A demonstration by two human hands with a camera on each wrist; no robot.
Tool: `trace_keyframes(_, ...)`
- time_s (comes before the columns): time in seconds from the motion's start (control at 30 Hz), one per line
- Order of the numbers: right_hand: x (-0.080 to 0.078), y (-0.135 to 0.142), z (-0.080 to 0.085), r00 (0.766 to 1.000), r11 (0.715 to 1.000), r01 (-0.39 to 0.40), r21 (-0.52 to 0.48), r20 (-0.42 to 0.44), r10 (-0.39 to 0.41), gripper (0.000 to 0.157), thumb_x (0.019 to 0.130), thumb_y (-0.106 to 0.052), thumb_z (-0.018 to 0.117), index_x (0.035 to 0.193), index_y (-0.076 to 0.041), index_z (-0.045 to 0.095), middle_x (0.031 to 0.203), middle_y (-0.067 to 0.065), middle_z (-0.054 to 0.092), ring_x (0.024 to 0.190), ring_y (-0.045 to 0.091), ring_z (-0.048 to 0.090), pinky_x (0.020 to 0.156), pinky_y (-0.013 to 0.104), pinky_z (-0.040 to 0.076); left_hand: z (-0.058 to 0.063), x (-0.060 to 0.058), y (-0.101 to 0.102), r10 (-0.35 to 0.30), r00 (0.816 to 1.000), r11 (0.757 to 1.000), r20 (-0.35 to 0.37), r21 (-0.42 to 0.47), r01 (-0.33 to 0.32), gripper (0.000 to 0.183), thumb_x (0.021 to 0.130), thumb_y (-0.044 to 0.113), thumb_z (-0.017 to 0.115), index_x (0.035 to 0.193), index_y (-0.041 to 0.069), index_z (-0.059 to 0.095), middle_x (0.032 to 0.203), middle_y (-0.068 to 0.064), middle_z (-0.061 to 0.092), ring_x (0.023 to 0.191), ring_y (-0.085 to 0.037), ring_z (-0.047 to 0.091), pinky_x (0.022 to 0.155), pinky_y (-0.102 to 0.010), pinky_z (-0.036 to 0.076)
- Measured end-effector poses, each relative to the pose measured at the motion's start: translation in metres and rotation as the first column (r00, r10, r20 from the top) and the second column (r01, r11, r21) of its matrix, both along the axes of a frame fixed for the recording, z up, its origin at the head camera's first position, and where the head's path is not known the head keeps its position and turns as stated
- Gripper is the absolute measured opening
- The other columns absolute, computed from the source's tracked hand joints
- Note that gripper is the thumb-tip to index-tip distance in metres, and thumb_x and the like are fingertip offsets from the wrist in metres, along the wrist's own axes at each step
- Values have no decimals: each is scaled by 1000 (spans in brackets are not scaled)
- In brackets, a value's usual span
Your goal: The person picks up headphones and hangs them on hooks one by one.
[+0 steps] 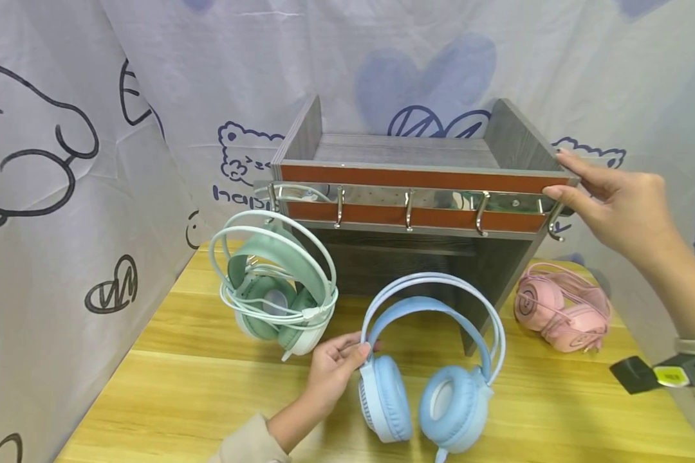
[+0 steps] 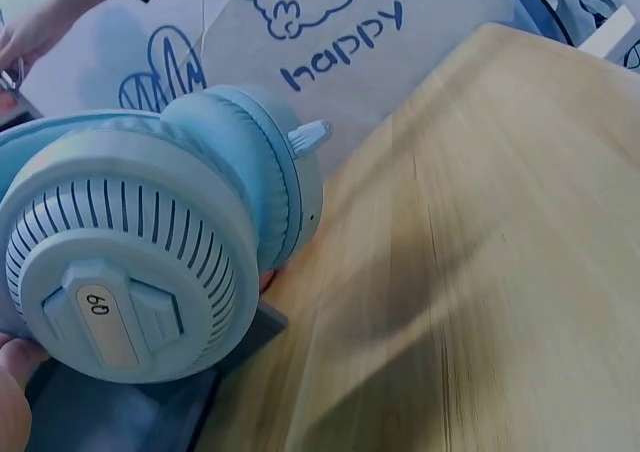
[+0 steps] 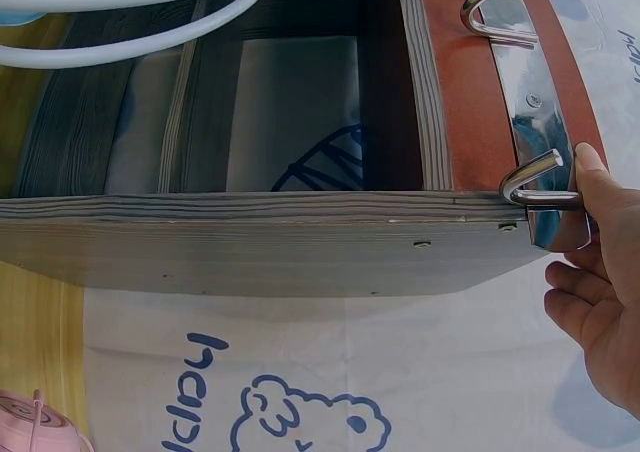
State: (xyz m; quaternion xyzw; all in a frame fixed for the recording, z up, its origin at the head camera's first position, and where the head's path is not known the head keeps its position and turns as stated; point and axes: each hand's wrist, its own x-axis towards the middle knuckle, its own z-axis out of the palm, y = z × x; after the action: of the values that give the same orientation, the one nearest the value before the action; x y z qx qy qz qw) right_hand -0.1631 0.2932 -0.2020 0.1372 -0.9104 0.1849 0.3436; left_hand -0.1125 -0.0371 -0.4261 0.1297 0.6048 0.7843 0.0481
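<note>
Light blue headphones point(image 1: 387, 399) are held upright by my left hand point(image 1: 338, 366), whose thumb and fingers pinch the headband's left side just above an ear cup. In the left wrist view, the slotted outside of one ear cup point(image 2: 120, 262) fills much of the left side. My right hand point(image 1: 631, 199) grips the right front corner of a grey wooden rack point(image 1: 527, 138), thumb on the front face beside the end hook point(image 3: 540, 177). Green headphones point(image 1: 289, 251) with a wound cable hang at the rack's left end hook point(image 1: 272, 198).
Pink headphones point(image 1: 567, 315) lie on the wooden table point(image 1: 162, 386), right of the rack. Several metal hooks line a shiny strip point(image 1: 376, 196) on the rack's orange-brown front. A printed white curtain point(image 1: 168, 64) stands behind and at the sides.
</note>
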Motion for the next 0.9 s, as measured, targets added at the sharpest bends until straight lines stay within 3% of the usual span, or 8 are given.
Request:
trace_keyframes(0.17,0,0,0,1000,1000,1,-5,12,-1,45,84,-25,69,124,-6,59,115,26,60,40,-6,18,38,15,18,6,5,1,-8,1000,1000,-25,29,9,35,87,0,56,114,-22,50,92,4,73,88,-4,68,80,-20,56)
trace_keyframes(0.33,0,-1,0,1000,1000,10,-4,19,-9,45,84,-24,68,124,-8,59,118,24,59,40,-5,18,38,14,18,13,8,2,-11,998,999,-69,44,14,34,88,1,56,112,-23,50,91,11,72,89,-4,67,81,-20,56)
trace_keyframes(0.4,0,0,1,1000,1000,13,-4,21,-13,45,84,-24,68,124,-8,58,118,24,59,40,-5,18,38,15,18,16,9,2,-7,997,999,-80,43,10,34,88,1,56,111,-23,51,92,8,72,89,-4,67,82,-20,55)
trace_keyframes(0.63,0,-1,1,1000,1000,15,1,16,-15,44,84,-23,69,124,-7,59,118,24,59,41,-6,18,38,14,18,29,13,1,3,993,999,-119,33,1,33,87,-1,56,110,-23,51,100,-37,60,91,-6,68,84,-22,55)
trace_keyframes(0.9,1,-1,0,999,999,31,-17,41,-30,44,84,-23,68,125,-8,58,118,25,59,42,-5,18,37,15,18,42,17,-3,12,985,998,-169,59,-2,35,88,0,56,112,-25,48,103,-45,52,94,-7,67,83,-20,55)
